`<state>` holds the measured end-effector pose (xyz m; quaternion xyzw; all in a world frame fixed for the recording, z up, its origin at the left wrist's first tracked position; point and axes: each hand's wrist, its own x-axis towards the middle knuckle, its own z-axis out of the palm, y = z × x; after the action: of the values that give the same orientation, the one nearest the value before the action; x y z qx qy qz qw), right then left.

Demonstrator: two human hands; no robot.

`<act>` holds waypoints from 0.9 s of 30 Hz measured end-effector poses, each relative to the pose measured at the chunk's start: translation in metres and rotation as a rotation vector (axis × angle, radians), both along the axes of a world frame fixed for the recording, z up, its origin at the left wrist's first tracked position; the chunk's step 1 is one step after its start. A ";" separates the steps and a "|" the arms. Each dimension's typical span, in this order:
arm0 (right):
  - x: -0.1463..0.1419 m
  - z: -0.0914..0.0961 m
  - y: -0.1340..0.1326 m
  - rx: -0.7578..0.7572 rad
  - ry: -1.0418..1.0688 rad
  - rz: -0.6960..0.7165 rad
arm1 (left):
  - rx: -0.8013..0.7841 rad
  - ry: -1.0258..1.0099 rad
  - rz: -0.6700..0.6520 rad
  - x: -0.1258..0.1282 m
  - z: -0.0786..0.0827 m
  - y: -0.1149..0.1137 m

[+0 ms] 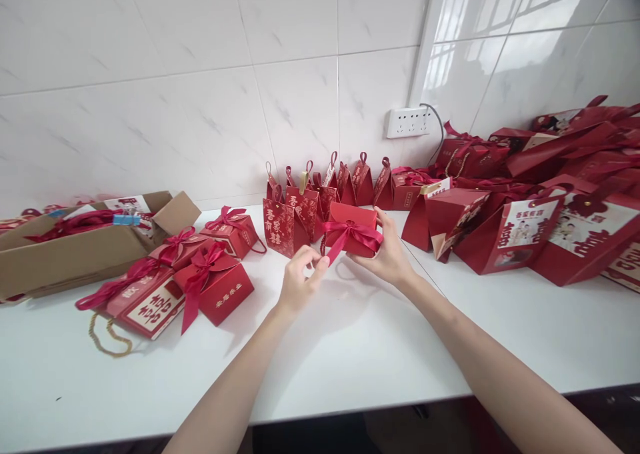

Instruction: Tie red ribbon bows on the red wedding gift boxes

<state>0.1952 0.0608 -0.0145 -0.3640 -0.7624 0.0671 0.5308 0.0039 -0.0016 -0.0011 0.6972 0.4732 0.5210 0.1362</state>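
A small red gift box is held up just above the white table, tilted so its ribbon side faces me. My right hand grips it from the right, with fingers along its edge and underneath. A dark red ribbon is tied in a bow across the box. At the box's lower left, my left hand pinches one tail of this ribbon between thumb and fingers. Behind the box stand several red patterned gift boxes with loop handles, the nearest a little left of it.
On the left lie several ribboned red boxes, one with a gold cord handle. An open cardboard box holds ribbons. Red gift boxes pile up on the right. A power strip is on the tiled wall.
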 end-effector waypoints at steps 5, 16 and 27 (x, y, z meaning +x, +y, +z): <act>0.001 -0.001 0.001 -0.072 0.110 -0.014 | -0.281 0.191 -0.186 -0.001 -0.008 0.001; -0.001 0.008 -0.009 0.141 -0.056 0.138 | 0.054 -0.158 0.231 -0.018 0.013 0.002; -0.009 0.006 -0.016 0.070 -0.099 0.269 | 0.509 0.011 0.077 0.001 0.004 -0.008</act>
<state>0.1864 0.0444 -0.0080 -0.2426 -0.8315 0.0929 0.4910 0.0049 -0.0100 0.0030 0.6932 0.3539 0.6244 -0.0662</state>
